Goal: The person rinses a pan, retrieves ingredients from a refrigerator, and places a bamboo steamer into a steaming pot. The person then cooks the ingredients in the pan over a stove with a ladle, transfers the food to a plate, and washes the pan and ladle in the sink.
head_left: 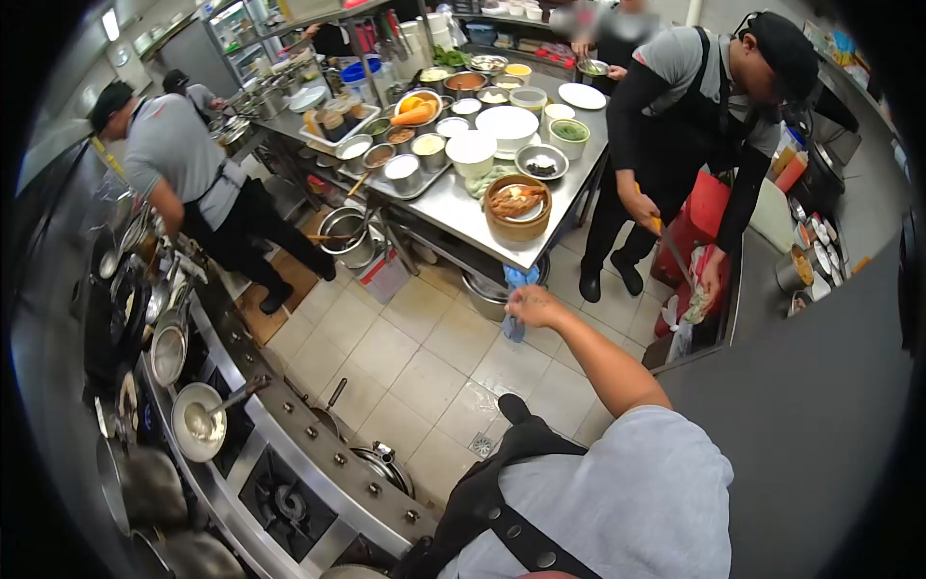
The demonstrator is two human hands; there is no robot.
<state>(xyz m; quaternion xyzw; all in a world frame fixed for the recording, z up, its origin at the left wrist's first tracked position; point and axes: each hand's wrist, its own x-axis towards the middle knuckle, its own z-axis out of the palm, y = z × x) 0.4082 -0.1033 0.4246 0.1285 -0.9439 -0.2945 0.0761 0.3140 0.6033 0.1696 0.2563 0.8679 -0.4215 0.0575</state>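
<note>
Blue cloth visible above and below right hand; fingers curled, cannot tell if gripping.

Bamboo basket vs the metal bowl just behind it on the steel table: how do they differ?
Material: the bamboo basket is tan and woody; the metal bowl is silvery.
Shape: basket has a tall, near-upright wall; bowl is shallower and flared.
Contents: basket holds orange-brown food; bowl holds dark pieces.
Shared: both round, uncovered, on the steel table.
</note>
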